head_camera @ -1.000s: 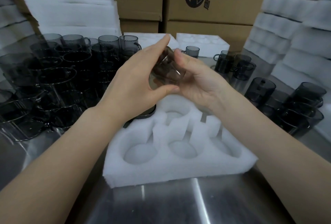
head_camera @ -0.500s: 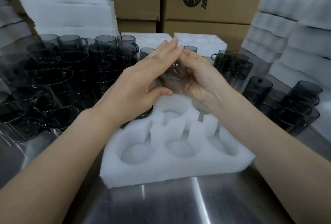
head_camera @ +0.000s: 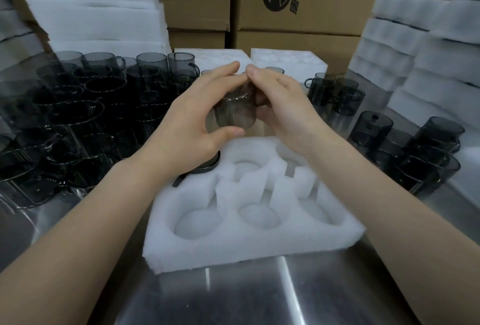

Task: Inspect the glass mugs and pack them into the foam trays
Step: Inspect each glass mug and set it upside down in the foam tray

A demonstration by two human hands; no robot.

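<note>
Cardboard boxes [head_camera: 298,0] fill the far side, with stacks of white foam [head_camera: 415,65] at the right and the far left. The steel worktop [head_camera: 259,293] carries a big crowd of dark glass mugs [head_camera: 78,117] at the left and a smaller group [head_camera: 415,148] at the right. The foam tray [head_camera: 246,246] lies near me in the middle, and its near pockets show only white foam. Above its far edge, my left hand [head_camera: 187,122] and my right hand [head_camera: 283,109] are both curled around one glass mug [head_camera: 232,111], held tilted in the air between them.
</note>
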